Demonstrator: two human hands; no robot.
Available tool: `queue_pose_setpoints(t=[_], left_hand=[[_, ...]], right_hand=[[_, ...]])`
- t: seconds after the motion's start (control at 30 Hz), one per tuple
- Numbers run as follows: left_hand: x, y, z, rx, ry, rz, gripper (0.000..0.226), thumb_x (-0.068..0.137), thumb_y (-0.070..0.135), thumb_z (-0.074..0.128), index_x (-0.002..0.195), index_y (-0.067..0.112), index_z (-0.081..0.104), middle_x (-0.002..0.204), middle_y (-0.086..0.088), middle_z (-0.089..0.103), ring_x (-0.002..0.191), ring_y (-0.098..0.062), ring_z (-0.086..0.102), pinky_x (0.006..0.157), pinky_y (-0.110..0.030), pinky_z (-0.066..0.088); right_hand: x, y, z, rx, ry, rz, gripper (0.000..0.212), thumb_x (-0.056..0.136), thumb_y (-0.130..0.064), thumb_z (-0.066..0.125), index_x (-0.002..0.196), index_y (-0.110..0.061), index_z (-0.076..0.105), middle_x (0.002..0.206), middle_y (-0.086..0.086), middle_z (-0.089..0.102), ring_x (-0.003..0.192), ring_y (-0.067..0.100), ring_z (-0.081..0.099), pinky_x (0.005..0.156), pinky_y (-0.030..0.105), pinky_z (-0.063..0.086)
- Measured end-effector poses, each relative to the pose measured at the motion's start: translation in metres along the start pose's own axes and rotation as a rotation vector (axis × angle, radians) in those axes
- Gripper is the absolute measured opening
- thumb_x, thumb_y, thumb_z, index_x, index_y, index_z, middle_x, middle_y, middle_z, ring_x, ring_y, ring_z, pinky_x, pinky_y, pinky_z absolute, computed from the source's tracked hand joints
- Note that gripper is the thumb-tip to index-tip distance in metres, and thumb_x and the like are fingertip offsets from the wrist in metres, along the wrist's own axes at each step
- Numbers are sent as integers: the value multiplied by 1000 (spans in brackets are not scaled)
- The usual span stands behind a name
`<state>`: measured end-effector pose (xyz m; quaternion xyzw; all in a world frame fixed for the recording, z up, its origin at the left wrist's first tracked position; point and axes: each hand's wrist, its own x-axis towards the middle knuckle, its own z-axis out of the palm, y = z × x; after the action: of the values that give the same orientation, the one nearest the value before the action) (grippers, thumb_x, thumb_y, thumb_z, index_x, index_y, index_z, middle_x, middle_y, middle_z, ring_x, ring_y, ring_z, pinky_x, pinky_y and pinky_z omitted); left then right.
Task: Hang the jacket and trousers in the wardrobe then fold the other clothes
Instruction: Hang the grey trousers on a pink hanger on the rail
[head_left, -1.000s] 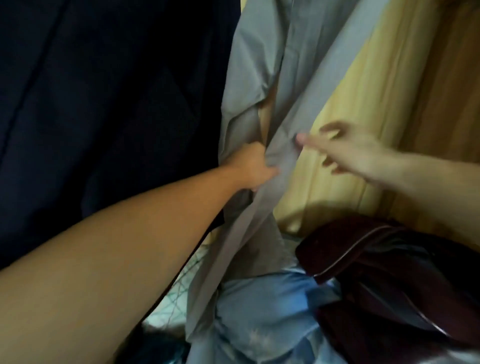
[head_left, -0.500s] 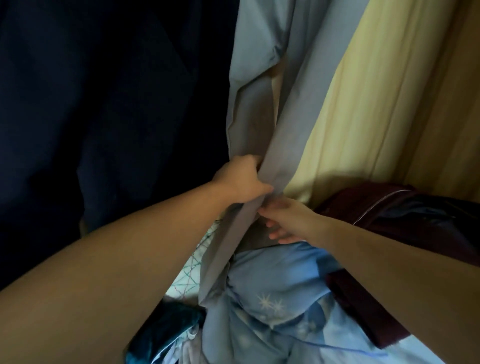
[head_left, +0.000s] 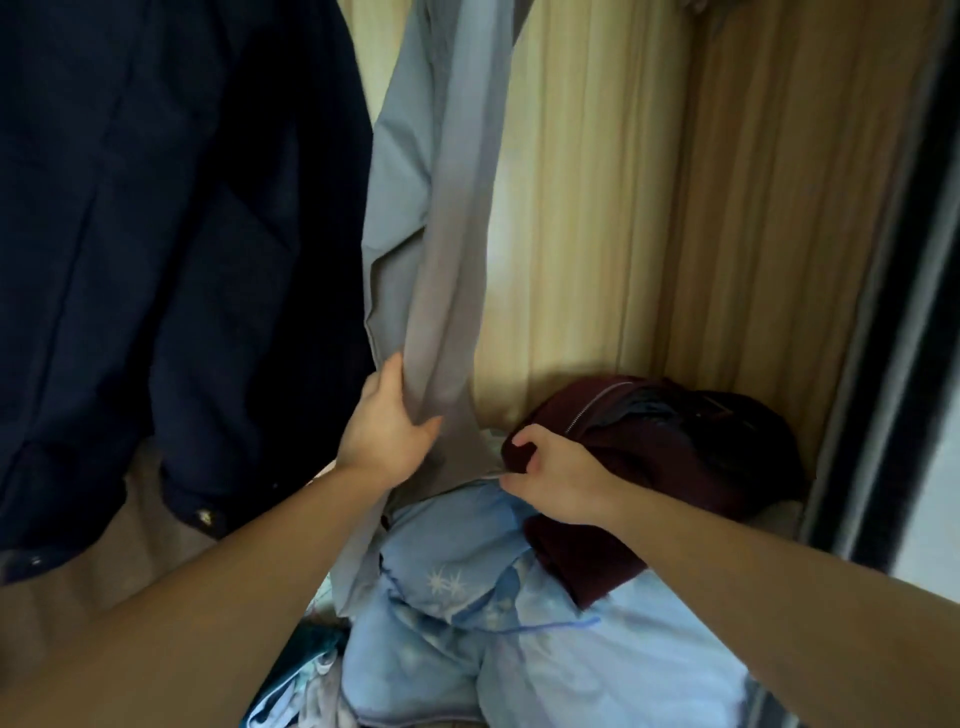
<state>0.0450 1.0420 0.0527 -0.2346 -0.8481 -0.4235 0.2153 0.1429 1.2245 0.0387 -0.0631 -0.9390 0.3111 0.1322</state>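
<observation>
Inside, one pair of grey trousers (head_left: 441, 249) hung down the middle of a wardrobe (head_left: 649, 208), its lower end reaching a pile of clothes below. One dark navy jacket (head_left: 171, 234) hung just to the left, touching the trousers' edge. Two bare hands worked at the trousers' lower part. The left hand (head_left: 387, 431) gripped a trouser leg, thumb in front and fingers wrapped behind the cloth. The right hand (head_left: 556, 478), fingers curled tight, pinched cloth where the trousers' hem met a maroon garment (head_left: 649, 457); which of the two it held could not be told. The maroon piece, with a zip, lay heaped on the wardrobe floor to the right, over pale blue fabric (head_left: 467, 597) printed with white stars. The back panel was light wood, and a dark door frame (head_left: 904, 260) ran down the right side.
</observation>
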Motion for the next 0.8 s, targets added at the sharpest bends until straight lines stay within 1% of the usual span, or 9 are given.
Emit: queue_pose_setpoints(t=[0.1,0.17,0.23,0.3,0.4,0.47,0.57,0.67,0.8], left_hand=[[-37,33,-1,38,-11,-25,95,83,24,72,155,23,10,159,-6,21,142,-25,29,113,-38,32],[-61,56,1,94,-44,-6,94,84,25,70,156,20,9,161,-7,16,146,-25,21,118,-36,24],[-82,84,6,117,-112,52,88,84,26,70,155,19,18,160,-8,19,146,-24,22,118,-32,22],[-100,114,14,115,-213,136,82,83,25,70,152,19,27,158,-7,25,144,-23,27,116,-30,23],[-125,154,29,114,-350,305,78,77,34,65,149,23,36,152,-3,35,139,-23,37,116,-33,29],[-138,177,41,108,-424,411,74,79,33,65,148,27,38,152,1,37,138,-20,37,114,-33,31],[-153,208,63,43,-454,570,65,83,27,65,144,29,42,146,5,43,133,-19,41,110,-32,35],[-170,232,82,-33,-466,696,60,85,28,63,142,28,45,141,6,45,128,-18,42,107,-30,36],[-196,242,102,-153,-569,818,58,86,34,63,142,30,44,139,9,47,128,-15,42,104,-29,37]], right_hand=[[-52,8,-24,-109,23,-43,53,85,-34,66,132,-18,46,97,-3,49,97,17,54,86,26,42],[-89,16,-42,-219,35,-78,56,86,-37,63,136,-22,42,107,0,46,107,23,55,92,30,44],[-124,24,-64,-340,63,-90,56,87,-38,59,137,-26,38,119,0,45,109,26,55,88,35,47],[-155,34,-88,-434,89,-78,56,89,-38,57,139,-27,35,125,1,44,111,26,53,86,38,48],[-198,52,-119,-535,135,-43,58,90,-37,56,142,-26,33,128,2,43,117,26,48,94,38,45],[-229,64,-137,-615,173,-5,59,90,-38,54,143,-26,32,134,1,40,122,25,44,96,37,42],[-276,80,-153,-722,212,104,55,92,-39,50,142,-25,32,143,1,36,127,24,39,101,38,36],[-319,88,-160,-701,277,300,59,92,-41,50,146,-30,26,144,-1,35,130,23,38,106,39,36],[-368,79,-149,-698,372,551,64,93,-41,52,148,-30,22,148,-1,33,132,22,38,107,39,37]])
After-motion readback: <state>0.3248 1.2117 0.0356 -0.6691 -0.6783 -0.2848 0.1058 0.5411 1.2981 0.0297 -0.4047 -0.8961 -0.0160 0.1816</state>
